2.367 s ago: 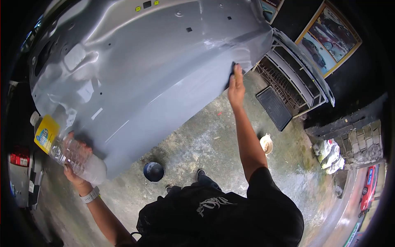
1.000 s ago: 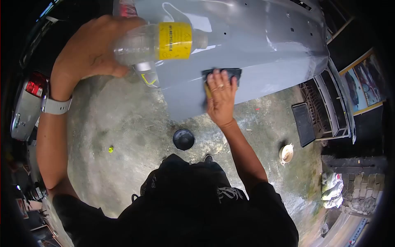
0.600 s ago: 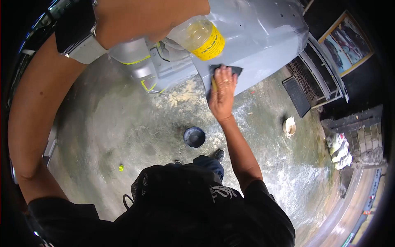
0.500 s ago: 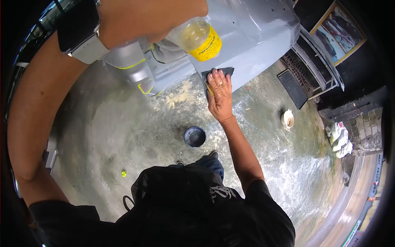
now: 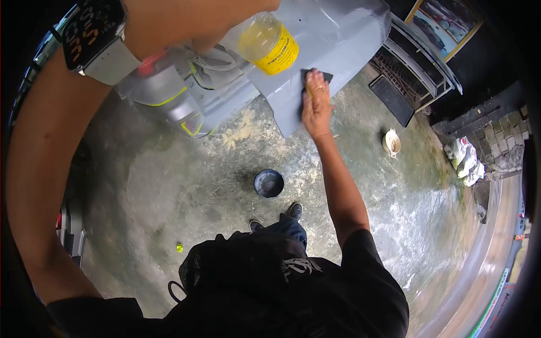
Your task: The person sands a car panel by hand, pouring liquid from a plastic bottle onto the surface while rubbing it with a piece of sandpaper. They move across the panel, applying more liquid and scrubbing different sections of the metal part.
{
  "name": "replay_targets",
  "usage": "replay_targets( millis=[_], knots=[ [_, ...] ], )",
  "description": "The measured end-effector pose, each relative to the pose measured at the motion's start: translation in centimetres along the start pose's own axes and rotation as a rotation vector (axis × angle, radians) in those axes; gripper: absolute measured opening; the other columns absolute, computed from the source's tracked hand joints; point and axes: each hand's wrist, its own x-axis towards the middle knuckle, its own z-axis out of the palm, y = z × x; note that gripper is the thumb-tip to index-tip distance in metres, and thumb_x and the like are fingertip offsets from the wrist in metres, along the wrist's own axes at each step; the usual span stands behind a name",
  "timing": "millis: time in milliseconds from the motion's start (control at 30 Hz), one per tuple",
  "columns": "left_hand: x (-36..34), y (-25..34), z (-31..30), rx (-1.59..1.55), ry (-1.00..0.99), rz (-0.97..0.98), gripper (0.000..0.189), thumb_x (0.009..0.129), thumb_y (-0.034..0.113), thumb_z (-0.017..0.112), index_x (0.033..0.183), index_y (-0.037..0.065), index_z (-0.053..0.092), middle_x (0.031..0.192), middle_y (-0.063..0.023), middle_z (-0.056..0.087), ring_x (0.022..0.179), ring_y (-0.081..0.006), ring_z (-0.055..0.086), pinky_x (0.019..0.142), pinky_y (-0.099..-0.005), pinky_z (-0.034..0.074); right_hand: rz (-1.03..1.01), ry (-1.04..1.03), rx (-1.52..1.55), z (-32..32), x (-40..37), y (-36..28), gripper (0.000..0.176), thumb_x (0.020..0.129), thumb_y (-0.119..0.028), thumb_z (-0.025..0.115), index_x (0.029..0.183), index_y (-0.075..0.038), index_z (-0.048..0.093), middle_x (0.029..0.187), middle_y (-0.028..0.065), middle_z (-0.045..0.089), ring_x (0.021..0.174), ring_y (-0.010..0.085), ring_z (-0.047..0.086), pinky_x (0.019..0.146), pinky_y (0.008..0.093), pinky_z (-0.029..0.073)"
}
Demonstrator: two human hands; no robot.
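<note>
My right hand [image 5: 318, 107] lies against the grey-primed car body panel [image 5: 344, 50], with a dark sheet of sandpaper [image 5: 327, 76] under its fingers near the panel's lower edge. The sheet is mostly covered by the hand. At the top, my left hand [image 5: 225, 19] is closed around a clear plastic bottle [image 5: 268, 42] with a yellow label, tilted over the panel. Part of its grip is beyond the frame's top. A lit smartwatch [image 5: 96, 31] with a pale strap is on my left wrist.
Below the panel, a dark bucket [image 5: 269, 183] stands on the stained concrete floor [image 5: 169, 186] in front of my shoes. A white pot [image 5: 391, 143] sits to the right, near white bags [image 5: 466, 160]. A metal rack [image 5: 417, 67] stands at upper right.
My right hand and the sandpaper have slid to the right and upward along the panel. The bottle stays in my left hand, and the watch face has lit up. The view has shifted slightly.
</note>
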Motion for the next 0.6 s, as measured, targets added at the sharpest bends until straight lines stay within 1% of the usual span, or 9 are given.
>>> replay_targets(
  millis=[67,133,167,233,267,333,367,467,600],
  knots=[
    [0.9,0.2,-0.7,-0.011,0.003,0.034,0.028,0.068,0.013,0.08,0.094,0.005,0.076,0.08,-0.0115,0.074,0.082,-0.028,0.074,0.072,-0.0377,0.059,0.077,0.018,0.05,-0.9,1.0,0.4,0.048,0.104,-0.015,0.054,0.153,-0.013,0.052,0.161,0.0149,0.046,0.153,0.0323,0.036,0.128,0.0495,0.018],
    [2.3,0.2,-0.9,-0.103,-0.348,-0.173,0.035,0.065,0.016,0.083,0.098,0.007,0.075,0.084,-0.0104,0.075,0.084,-0.0286,0.074,0.073,-0.0388,0.059,0.064,0.028,0.048,0.2,-0.2,-2.3,0.05,0.104,-0.014,0.054,0.154,-0.014,0.051,0.162,0.0157,0.043,0.154,0.0339,0.035,0.128,0.0509,0.017],
    [2.5,0.9,-1.0,-0.098,-0.345,-0.169,0.035,0.065,0.016,0.083,0.098,0.007,0.075,0.084,-0.0104,0.075,0.084,-0.0286,0.074,0.073,-0.0388,0.059,0.037,0.006,0.044,0.8,-2.1,-4.4,0.05,0.104,-0.014,0.054,0.154,-0.014,0.05,0.163,0.016,0.042,0.154,0.0349,0.034,0.128,0.0517,0.016],
    [3.1,3.6,0.1,-0.075,-0.222,-0.534,0.03,0.067,0.015,0.081,0.095,0.009,0.075,0.085,-0.0087,0.074,0.088,-0.0276,0.073,0.077,-0.0379,0.057,0.012,-0.057,0.083,0.9,-5.9,-6.1,0.051,0.103,-0.012,0.055,0.154,-0.014,0.051,0.161,0.015,0.045,0.153,0.0345,0.037,0.127,0.0537,0.018],
    [2.1,2.9,2.6,-0.073,-0.224,-0.524,0.03,0.067,0.015,0.081,0.095,0.009,0.075,0.085,-0.0087,0.074,0.088,-0.0276,0.073,0.077,-0.0379,0.057,-0.027,-0.088,0.045,0.7,-6.9,-5.1,0.05,0.103,-0.012,0.056,0.153,-0.015,0.052,0.16,0.0147,0.046,0.152,0.0343,0.038,0.127,0.0537,0.019],
    [-2.5,-0.6,10.0,-0.52,0.153,-0.331,0.093,0.058,0.026,0.089,0.144,0.008,0.057,0.121,-0.0187,0.07,0.11,-0.0329,0.068,0.102,-0.0388,0.05,-0.044,-0.111,-0.019,-0.4,-7.6,-2.5,0.048,0.103,-0.013,0.057,0.151,-0.015,0.055,0.159,0.0148,0.048,0.151,0.0341,0.04,0.126,0.0529,0.021],
    [-3.6,0.0,11.4,-0.52,0.153,-0.322,0.093,0.058,0.026,0.089,0.144,0.008,0.057,0.121,-0.0187,0.07,0.11,-0.0329,0.068,0.102,-0.0388,0.05,-0.026,-0.104,-0.048,-0.8,-6.9,-0.9,0.047,0.103,-0.014,0.057,0.15,-0.014,0.056,0.158,0.0151,0.049,0.15,0.0341,0.041,0.126,0.0522,0.021],
    [-7.7,4.9,14.0,-1.256,0.305,-0.579,0.08,0.065,0.013,0.088,0.138,-0.002,0.059,0.119,-0.0149,0.069,0.112,-0.0218,0.067,0.096,-0.0349,0.053,0.097,0.032,-0.032,-1.6,-3.6,1.5,0.047,0.105,-0.016,0.056,0.152,-0.015,0.053,0.159,0.0131,0.049,0.151,0.0324,0.04,0.127,0.05,0.021],
    [-15.3,14.1,21.3,-1.716,0.406,-0.881,0.077,0.071,0.008,0.085,0.141,-0.002,0.053,0.123,-0.0116,0.067,0.111,-0.0192,0.066,0.098,-0.0341,0.052,0.025,0.01,-0.029,1.4,-7.1,-4.8,0.049,0.104,-0.015,0.056,0.153,-0.015,0.052,0.161,0.0125,0.046,0.153,0.0316,0.037,0.127,0.0504,0.021]
  ],
)
